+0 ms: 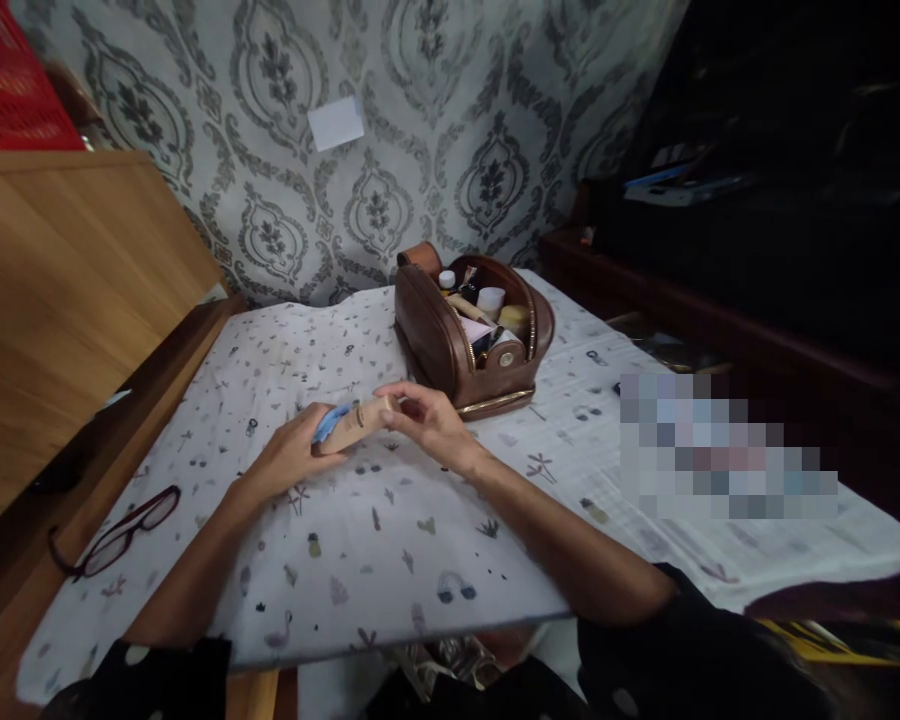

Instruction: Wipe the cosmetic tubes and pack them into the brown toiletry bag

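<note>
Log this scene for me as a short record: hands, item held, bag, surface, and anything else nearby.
left hand: holds the beige item near its blue end
right hand: thumb and fingers at the opposite end
bag: brown, unzipped, upright, small containers inside
surface: white printed cloth
glasses: dark red frame, on the left side
wall: patterned, with a white card
unclear: blurred-out patch at right

2 hands (429,425), 1 pkg (354,427), 1 bag (433,335), 1 pr specs (129,533)
</note>
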Demonstrator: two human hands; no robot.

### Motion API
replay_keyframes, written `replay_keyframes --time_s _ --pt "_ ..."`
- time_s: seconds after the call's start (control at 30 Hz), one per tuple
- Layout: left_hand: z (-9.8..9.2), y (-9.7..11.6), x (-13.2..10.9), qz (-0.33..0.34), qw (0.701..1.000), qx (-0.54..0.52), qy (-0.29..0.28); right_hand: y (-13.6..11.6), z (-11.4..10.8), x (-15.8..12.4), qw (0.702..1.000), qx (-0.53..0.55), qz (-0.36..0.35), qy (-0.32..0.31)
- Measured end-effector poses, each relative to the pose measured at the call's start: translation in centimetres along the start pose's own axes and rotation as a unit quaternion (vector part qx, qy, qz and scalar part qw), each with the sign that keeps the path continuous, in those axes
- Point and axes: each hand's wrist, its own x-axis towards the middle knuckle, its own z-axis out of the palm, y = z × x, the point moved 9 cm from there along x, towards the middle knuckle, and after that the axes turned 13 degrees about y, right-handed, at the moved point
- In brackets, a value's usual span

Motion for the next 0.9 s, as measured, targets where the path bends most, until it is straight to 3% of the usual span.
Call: replay_keyframes --time_s 0.13,0.27,0.43,0.7,0.8,0.9 --pt "-0.3 -0.2 -0.7 0.0 1.0 -0.014 0.025 -0.8 -0.3 0.2 0.999 0.03 -0.011 0.014" --pt "-1.6 1.7 -0.4 -0.008 0.994 0.014 0.103 -1.1 -0.8 0.3 0.992 0.104 0.002 0.067" --pt "-2.4 4.6 -0.4 -0.017 0.979 0.08 0.184 0.6 -0.3 0.2 0.982 0.15 0.07 0.089" --pt "-1.3 7.2 -0.6 -0.076 0.97 -0.147 0.181 1.3 0.8 -0.8 0.954 0.245 0.155 0.078" --pt "-1.9 6.9 -0.2 -0.106 0.958 -0.169 0.205 1.2 1.4 -1.4 0.949 0.254 0.17 0.073" --pt "-3.0 6.2 0.6 -0.126 0.945 -0.176 0.246 0.8 1.8 -1.7 0.963 0.22 0.145 0.058"
